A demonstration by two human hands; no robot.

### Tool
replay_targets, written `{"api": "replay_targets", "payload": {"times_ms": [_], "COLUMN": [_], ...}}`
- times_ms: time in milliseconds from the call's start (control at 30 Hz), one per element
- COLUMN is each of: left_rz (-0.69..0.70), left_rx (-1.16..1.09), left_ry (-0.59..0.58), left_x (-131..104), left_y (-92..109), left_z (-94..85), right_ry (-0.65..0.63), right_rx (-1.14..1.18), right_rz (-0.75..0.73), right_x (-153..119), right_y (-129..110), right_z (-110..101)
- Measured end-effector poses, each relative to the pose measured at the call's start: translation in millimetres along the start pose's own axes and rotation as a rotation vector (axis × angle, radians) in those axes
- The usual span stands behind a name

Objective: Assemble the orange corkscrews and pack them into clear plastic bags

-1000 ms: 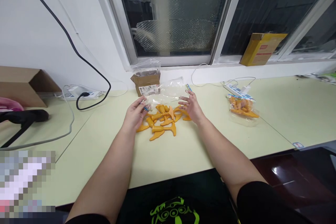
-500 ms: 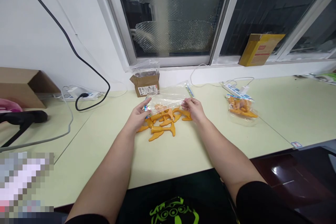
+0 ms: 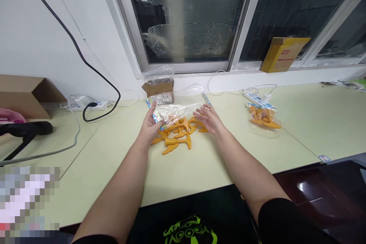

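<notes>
My left hand [image 3: 149,126] grips a clear plastic bag [image 3: 183,109] by its colourful printed header, thumb on the near side. The bag spreads rightward over a pile of orange plastic toy pieces [image 3: 177,141], some shaped like hammers or picks. My right hand [image 3: 210,119] is at the bag's right side, fingers spread and apart, with nothing visibly pinched in them. Part of the pile lies behind my hands and under the bag. Just beyond the right fingers, another colourful printed strip [image 3: 207,99] lies on the table.
A filled bag of orange pieces [image 3: 263,116] lies to the right, near a power strip [image 3: 259,98]. Behind the bag stands a small cardboard box [image 3: 158,88]. Leftward are a larger carton [image 3: 24,93], a black cable [image 3: 85,61] and another power strip [image 3: 88,103]. A yellow box [image 3: 284,54] leans against the window.
My right hand has let go of the bag's edge and opened its fingers. The bag's printed header has turned more upright in my left hand, and the clear film has shifted and crumpled.
</notes>
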State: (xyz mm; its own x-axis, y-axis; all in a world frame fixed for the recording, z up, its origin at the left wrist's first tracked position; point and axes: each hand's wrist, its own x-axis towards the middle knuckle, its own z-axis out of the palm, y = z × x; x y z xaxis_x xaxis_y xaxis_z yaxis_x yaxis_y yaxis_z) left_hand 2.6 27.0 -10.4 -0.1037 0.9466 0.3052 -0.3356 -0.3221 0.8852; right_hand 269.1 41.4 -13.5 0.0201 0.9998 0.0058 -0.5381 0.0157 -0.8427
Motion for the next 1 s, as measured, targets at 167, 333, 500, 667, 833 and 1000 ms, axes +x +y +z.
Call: {"api": "replay_targets", "payload": {"times_ms": [167,333,500,667,833,1000], "left_rz": [0.095,0.048,-0.173,-0.473,-0.473,-0.453], "left_rx": [0.089,0.025,-0.171,-0.045,0.058,0.112], "left_ry": [-0.111,-0.204,-0.059,-0.257,-0.39,-0.357], "left_x": [-14,-20,0,-1,-15,-13], "left_y": [-7,-2,12,19,15,6], "left_z": [23.2,32.0,6.3,0.6,16.1,15.7], "right_ry": [-0.049,0.058,-0.002,-0.313,-0.34,-0.23], "right_rx": [0.002,-0.021,-0.033,-0.23,-0.309,-0.4], "right_rz": [0.089,0.025,0.064,0.278,0.317,0.243], "right_x": [-9,-7,-4,-10,-10,-4], "right_y": [10,10,-2,-9,-1,5], "right_z": [15,16,6,-4,-3,-3]}}
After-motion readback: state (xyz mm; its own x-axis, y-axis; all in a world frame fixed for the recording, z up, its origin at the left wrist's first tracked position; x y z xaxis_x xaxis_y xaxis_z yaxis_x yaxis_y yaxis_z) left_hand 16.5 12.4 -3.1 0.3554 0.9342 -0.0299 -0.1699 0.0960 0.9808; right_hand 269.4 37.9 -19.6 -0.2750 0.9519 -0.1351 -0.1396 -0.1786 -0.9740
